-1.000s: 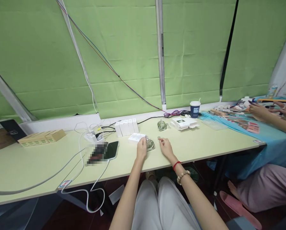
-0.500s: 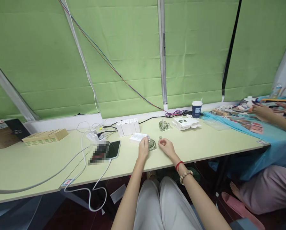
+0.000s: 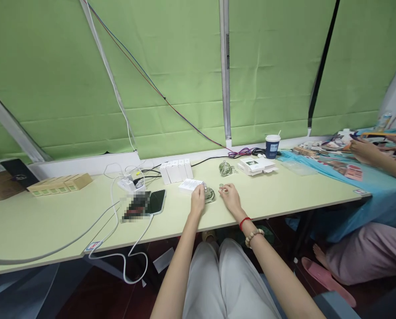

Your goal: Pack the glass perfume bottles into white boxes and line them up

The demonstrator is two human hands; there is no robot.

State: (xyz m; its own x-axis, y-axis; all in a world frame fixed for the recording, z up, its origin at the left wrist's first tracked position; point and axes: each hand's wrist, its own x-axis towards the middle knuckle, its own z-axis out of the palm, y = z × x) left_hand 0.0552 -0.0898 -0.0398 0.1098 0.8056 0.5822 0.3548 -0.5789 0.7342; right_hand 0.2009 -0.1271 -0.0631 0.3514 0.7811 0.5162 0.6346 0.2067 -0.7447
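My left hand (image 3: 197,200) is closed on the edge of a round clear-and-green coiled thing (image 3: 210,195), held low over the table just in front of me. Between the fingertips of my right hand (image 3: 230,197) is a small shiny clear piece (image 3: 221,186), a short gap to the right of the coil. It is too small to name. A second round clear-and-green coil (image 3: 224,168) lies farther back, with tiny clear pieces beside it. Behind my left hand lies a white printed sheet (image 3: 189,184).
White small boxes (image 3: 176,172) stand at the back, a white open carton (image 3: 256,165) and a paper cup (image 3: 273,146) to the right. A phone (image 3: 157,202), charging cables and a power strip (image 3: 128,184) lie left. A co-worker's hands (image 3: 367,149) are at far right.
The view has tilted and shifted slightly. Both hands keep nearly the same place and hold; the small piece in my right fingers sits slightly differently.
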